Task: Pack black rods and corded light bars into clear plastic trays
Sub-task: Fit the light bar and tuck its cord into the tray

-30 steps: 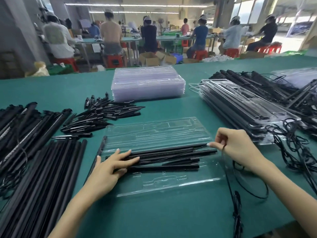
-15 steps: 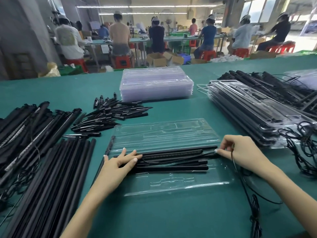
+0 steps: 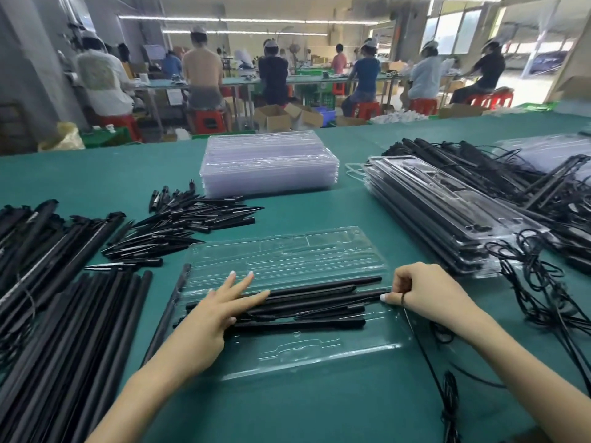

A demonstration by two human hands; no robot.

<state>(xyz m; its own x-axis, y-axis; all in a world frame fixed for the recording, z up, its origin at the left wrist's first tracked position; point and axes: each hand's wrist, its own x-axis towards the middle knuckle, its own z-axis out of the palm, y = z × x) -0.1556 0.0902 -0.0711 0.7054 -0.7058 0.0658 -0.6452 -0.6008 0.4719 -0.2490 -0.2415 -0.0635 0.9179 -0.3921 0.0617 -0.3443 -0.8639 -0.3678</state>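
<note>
Head view: left hand [image 3: 211, 318] presses unlabelled rods [image 3: 307, 302].

Left hand [image 3: 211, 318] fingers now splayed

One open clear tray [image 3: 287, 263] holds about five black rods [image 3: 319, 322]; behind it one stack of empty trays [image 3: 268, 164]; two hands [image 3: 204, 321].

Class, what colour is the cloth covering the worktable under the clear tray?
Teal green, seen in the head view: the table cloth.
</note>
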